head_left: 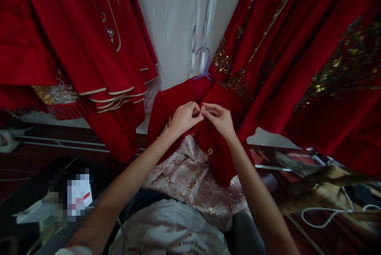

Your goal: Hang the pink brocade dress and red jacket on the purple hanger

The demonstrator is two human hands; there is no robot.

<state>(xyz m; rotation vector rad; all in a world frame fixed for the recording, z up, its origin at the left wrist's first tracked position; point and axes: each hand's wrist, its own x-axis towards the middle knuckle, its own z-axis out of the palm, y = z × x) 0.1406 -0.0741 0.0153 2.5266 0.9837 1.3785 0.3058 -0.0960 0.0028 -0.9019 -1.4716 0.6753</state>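
Note:
A red jacket (175,96) hangs in front of me on a purple hanger (206,66), its lower part spread over my lap. My left hand (185,119) is closed in a pinch at the jacket's front edge, just below the collar. From the other side, my right hand (219,119) pinches a small flower-shaped beaded button (203,108) between thumb and fingertips. The two hands nearly touch, and the cloth between the fingertips is partly hidden. Lower on the front sits a second flower-shaped button (210,151). Shiny pinkish brocade cloth (190,175) lies beneath the jacket.
Red garments with pale piping (113,64) hang at the left, and red garments with gold sequins (297,56) at the right. Behind the hanger is a whitish cabinet (169,25). Wooden pieces and a white cord (318,225) lie at the lower right.

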